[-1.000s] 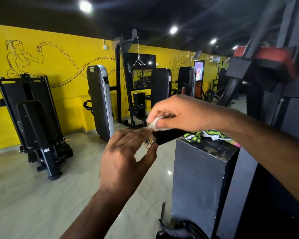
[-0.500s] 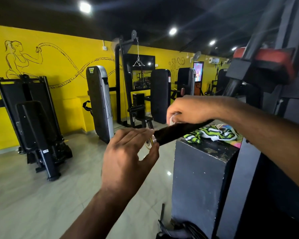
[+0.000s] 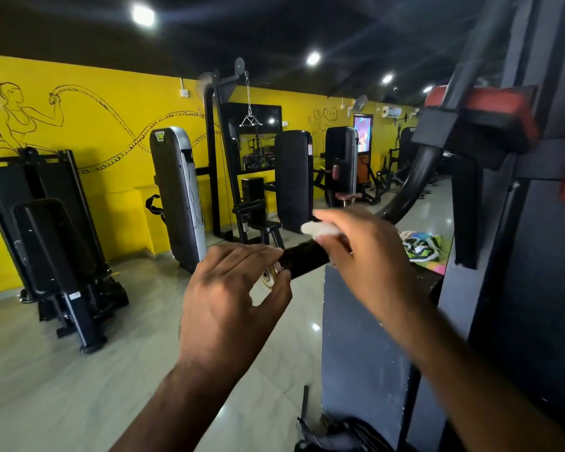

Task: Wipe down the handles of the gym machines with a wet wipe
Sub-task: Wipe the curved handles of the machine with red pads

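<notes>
White wipe (image 3: 317, 230) in right hand (image 3: 372, 256); black handle (image 3: 304, 261) end seemingly in left hand (image 3: 232, 295).

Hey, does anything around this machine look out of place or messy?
Yes. A crumpled green, white and black striped cloth lies loose on top of the dark grey metal housing, just past the black handle. It looks left behind, not part of the machine.

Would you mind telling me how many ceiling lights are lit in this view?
4 ceiling lights: one top left, one mid-ceiling, two farther right. The machine frame may hide others.
</notes>
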A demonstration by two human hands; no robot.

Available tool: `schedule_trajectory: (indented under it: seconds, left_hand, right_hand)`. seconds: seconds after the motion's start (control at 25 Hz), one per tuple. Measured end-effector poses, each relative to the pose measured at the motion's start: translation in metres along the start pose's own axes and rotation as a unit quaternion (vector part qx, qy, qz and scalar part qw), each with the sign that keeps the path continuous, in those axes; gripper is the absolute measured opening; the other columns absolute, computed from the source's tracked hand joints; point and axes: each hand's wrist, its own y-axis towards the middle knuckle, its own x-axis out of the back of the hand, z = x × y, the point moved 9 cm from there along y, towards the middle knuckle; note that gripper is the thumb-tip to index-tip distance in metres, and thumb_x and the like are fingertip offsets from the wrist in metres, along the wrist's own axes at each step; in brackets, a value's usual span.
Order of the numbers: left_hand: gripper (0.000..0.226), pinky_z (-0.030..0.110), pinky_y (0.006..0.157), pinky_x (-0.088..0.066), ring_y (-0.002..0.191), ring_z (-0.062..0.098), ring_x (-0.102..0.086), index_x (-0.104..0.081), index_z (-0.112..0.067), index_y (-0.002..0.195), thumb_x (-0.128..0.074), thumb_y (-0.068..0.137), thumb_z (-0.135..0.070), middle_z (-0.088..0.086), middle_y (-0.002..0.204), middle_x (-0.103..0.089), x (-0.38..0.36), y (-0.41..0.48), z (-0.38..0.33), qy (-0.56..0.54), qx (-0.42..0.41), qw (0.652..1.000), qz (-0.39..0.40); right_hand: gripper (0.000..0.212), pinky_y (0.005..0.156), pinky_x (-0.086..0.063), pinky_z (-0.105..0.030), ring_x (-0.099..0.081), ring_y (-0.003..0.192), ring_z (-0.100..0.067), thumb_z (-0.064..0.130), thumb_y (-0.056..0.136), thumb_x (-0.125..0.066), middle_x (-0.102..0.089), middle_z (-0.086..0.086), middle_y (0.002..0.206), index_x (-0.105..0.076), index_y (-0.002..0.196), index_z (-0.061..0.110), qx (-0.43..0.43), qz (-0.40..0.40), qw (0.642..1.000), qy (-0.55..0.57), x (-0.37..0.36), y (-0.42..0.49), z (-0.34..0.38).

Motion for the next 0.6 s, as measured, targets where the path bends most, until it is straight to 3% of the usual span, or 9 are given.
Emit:
schedule_trajectory:
  seconds: [0.08, 0.12, 0.2, 0.24, 0.28, 0.4, 0.48, 0.56, 0.6]
  left_hand:
    - [0.029, 0.031, 0.079, -0.051, 0.096, 0.014, -0.061, -0.077, -0.016, 0.102, -0.063, 0.084, -0.034, -0.006, 0.099, -0.074, -0.002, 0.001, 0.000, -0.005, 0.005, 1.000, -0.001]
    - [0.029, 0.032, 0.079, -0.051, 0.096, 0.014, -0.061, -0.076, -0.016, 0.102, -0.062, 0.085, -0.034, -0.006, 0.099, -0.073, -0.003, 0.001, 0.000, -0.005, 0.005, 1.000, -0.005]
    - [0.030, 0.031, 0.079, -0.051, 0.096, 0.013, -0.059, -0.076, -0.016, 0.103, -0.059, 0.087, -0.035, -0.004, 0.099, -0.073, -0.007, 0.001, -0.001, 0.001, 0.005, 1.000, -0.005]
    - [0.031, 0.029, 0.079, -0.050, 0.097, 0.012, -0.058, -0.075, -0.015, 0.104, -0.057, 0.088, -0.035, -0.004, 0.100, -0.073, -0.009, 0.000, -0.002, 0.003, 0.005, 1.000, -0.003]
    - [0.032, 0.029, 0.079, -0.050, 0.098, 0.011, -0.057, -0.075, -0.015, 0.105, -0.056, 0.088, -0.036, -0.003, 0.101, -0.073, -0.010, -0.001, -0.002, 0.001, 0.007, 1.000, -0.003]
    - [0.032, 0.036, 0.078, -0.054, 0.097, 0.015, -0.060, -0.075, -0.014, 0.104, -0.057, 0.088, -0.035, -0.002, 0.100, -0.073, -0.008, 0.001, -0.005, -0.001, 0.008, 1.000, -0.009]
    - [0.032, 0.039, 0.076, -0.054, 0.098, 0.017, -0.060, -0.076, -0.015, 0.104, -0.057, 0.087, -0.035, -0.002, 0.100, -0.073, -0.009, 0.002, -0.005, 0.010, 0.005, 1.000, -0.002]
    - [0.033, 0.042, 0.075, -0.054, 0.100, 0.017, -0.059, -0.075, -0.017, 0.107, -0.057, 0.088, -0.037, -0.004, 0.102, -0.073, -0.009, 0.000, -0.005, 0.027, 0.004, 1.000, 0.011]
    - [0.034, 0.042, 0.075, -0.054, 0.101, 0.017, -0.059, -0.074, -0.018, 0.109, -0.056, 0.088, -0.038, -0.004, 0.103, -0.073, -0.007, -0.002, -0.005, 0.033, 0.002, 0.999, 0.015]
  right_hand:
    - [0.024, 0.078, -0.056, -0.022, -0.068, 0.093, -0.008, 0.015, 0.089, -0.068, -0.072, 0.003, 0.104, -0.069, 0.112, 0.016, -0.151, -0.152, 0.962, 0.170, -0.001, -0.048, -0.009]
    - [0.021, 0.077, -0.055, -0.019, -0.069, 0.093, -0.008, 0.011, 0.088, -0.069, -0.073, 0.004, 0.101, -0.070, 0.108, 0.017, -0.225, -0.207, 0.899, 0.314, -0.014, -0.067, -0.012]
    - [0.021, 0.080, -0.056, -0.023, -0.070, 0.097, -0.016, 0.004, 0.089, -0.064, -0.075, -0.004, 0.100, -0.070, 0.108, 0.011, -0.363, -0.247, 0.690, 0.575, -0.061, -0.096, -0.005]
    - [0.022, 0.082, -0.057, -0.028, -0.069, 0.101, -0.023, 0.002, 0.091, -0.060, -0.074, -0.012, 0.104, -0.068, 0.111, 0.005, -0.400, -0.242, 0.592, 0.656, -0.083, -0.103, 0.003]
    - [0.025, 0.086, -0.056, -0.033, -0.066, 0.107, -0.029, 0.002, 0.092, -0.057, -0.071, -0.019, 0.110, -0.065, 0.116, 0.001, -0.422, -0.215, 0.521, 0.710, -0.101, -0.103, 0.009]
    - [0.049, 0.110, -0.040, -0.040, -0.059, 0.119, -0.034, 0.006, 0.081, -0.074, -0.065, -0.024, 0.119, -0.060, 0.127, -0.003, -0.429, -0.061, 0.362, 0.825, -0.134, -0.079, 0.034]
    - [0.081, 0.112, -0.039, -0.037, -0.058, 0.118, -0.030, 0.005, 0.060, -0.091, -0.065, -0.020, 0.115, -0.057, 0.133, -0.001, -0.431, -0.066, 0.269, 0.859, -0.142, -0.070, 0.036]
    - [0.069, 0.110, -0.042, -0.033, -0.053, 0.127, -0.025, 0.005, 0.076, -0.081, -0.062, -0.018, 0.120, -0.052, 0.138, 0.000, -0.413, -0.054, 0.192, 0.889, -0.147, -0.069, 0.042]
    - [0.059, 0.114, -0.037, -0.030, -0.048, 0.133, -0.022, 0.006, 0.085, -0.074, -0.060, -0.017, 0.125, -0.051, 0.139, 0.000, -0.418, -0.041, 0.175, 0.890, -0.150, -0.071, 0.046]
